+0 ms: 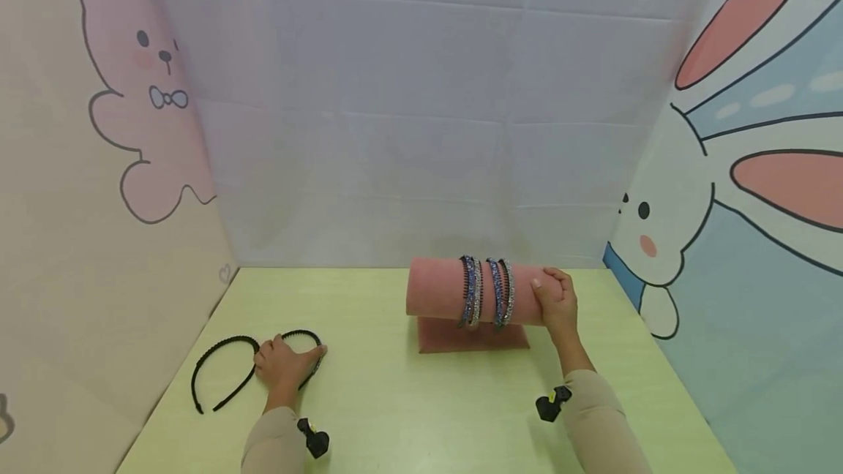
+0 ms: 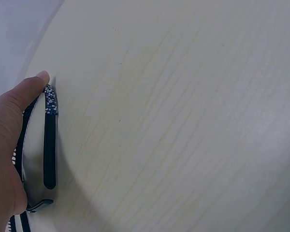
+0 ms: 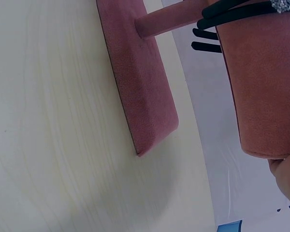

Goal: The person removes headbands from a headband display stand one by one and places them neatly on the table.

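At the left of the table my left hand (image 1: pixel 283 364) holds a black headband (image 1: pixel 304 332), its thumb reaching across to the far side. The left wrist view shows silvery sparkle on the headband (image 2: pixel 50 101) by a fingertip; the rest of the grip is hidden. A second black headband (image 1: pixel 224 342) lies just left of that hand. My right hand (image 1: pixel 558 302) grips the right end of a pink padded roll, the top of a headband display stand (image 1: pixel 435 287). Several glittery blue and silver headbands (image 1: pixel 470 291) hang around the roll.
The stand's short post (image 3: pixel 169 18) rises from a flat pink base (image 3: pixel 140 87) on the light wooden table (image 1: pixel 395 408). A white sheet (image 1: pixel 408 130) hangs behind the table, and cartoon-printed panels (image 1: pixel 777 298) flank both sides.
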`<control>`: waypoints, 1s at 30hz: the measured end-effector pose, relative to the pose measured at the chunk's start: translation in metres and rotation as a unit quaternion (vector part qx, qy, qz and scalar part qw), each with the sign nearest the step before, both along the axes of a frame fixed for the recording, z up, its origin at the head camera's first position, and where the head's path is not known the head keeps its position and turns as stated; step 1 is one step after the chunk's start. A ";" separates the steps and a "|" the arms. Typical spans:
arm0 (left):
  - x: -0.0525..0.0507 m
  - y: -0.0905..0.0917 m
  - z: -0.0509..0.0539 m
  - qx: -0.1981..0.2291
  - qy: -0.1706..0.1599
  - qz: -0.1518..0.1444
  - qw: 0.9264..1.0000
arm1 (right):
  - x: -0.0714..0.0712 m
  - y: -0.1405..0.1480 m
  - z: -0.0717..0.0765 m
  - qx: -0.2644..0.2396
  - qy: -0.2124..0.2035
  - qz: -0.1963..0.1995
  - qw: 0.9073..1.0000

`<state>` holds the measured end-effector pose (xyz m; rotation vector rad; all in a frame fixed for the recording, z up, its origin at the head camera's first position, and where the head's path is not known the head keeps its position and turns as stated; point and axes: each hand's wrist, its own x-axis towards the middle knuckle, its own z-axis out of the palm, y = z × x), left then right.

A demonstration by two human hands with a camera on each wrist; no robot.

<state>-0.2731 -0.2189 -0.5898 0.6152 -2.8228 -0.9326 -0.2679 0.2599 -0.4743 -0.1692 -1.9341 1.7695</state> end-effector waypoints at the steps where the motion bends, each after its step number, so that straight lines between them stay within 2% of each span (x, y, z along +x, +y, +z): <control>1: 0.000 0.000 0.000 -0.001 0.001 -0.001 1.000 | 0.000 0.000 0.000 0.001 0.000 0.000 1.000; 6: -0.002 0.001 -0.001 -0.012 0.009 0.001 1.000 | -0.001 0.001 -0.001 -0.001 -0.004 -0.001 1.000; 15: -0.003 0.001 -0.008 -0.004 0.021 0.016 1.000 | -0.019 0.015 -0.025 -0.002 -0.021 -0.005 1.000; 23: -0.003 0.002 -0.006 -0.011 0.022 0.007 1.000 | -0.020 0.015 -0.028 -0.001 -0.015 -0.006 1.000; 26: -0.002 0.003 -0.006 -0.015 0.021 0.013 1.000 | -0.020 0.015 -0.028 -0.001 -0.016 -0.005 1.000; 30: -0.002 0.005 -0.005 -0.013 0.036 0.024 0.999 | -0.020 0.015 -0.028 0.004 -0.022 -0.007 1.000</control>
